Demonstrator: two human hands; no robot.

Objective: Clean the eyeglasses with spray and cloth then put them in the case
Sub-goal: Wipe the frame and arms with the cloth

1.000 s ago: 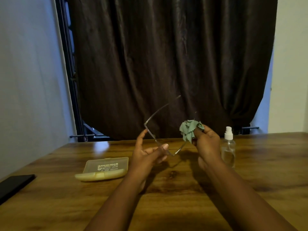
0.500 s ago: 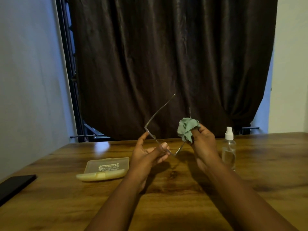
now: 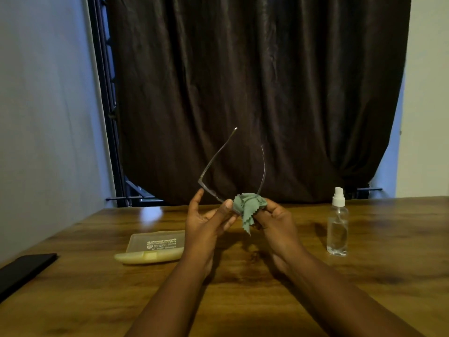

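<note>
Pinching eyeglasses (image 3: 211, 171), left hand (image 3: 206, 224); right hand (image 3: 277, 220) presses cloth (image 3: 247, 207) beside.

eyeglasses (image 3: 211, 166): held up, temples raised | cloth (image 3: 247, 205): green, bunched on lens | case (image 3: 150, 246): shut, on table | spray (image 3: 337, 224): upright

Green cloth (image 3: 247, 205) (zigzag-edged) — pale yellow case (image 3: 151, 246), dark brown curtain (image 3: 255, 81).

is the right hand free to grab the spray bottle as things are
Probably not yet: the right hand grips the green cloth against the eyeglasses. The spray bottle stands unobstructed just right of it.
</note>
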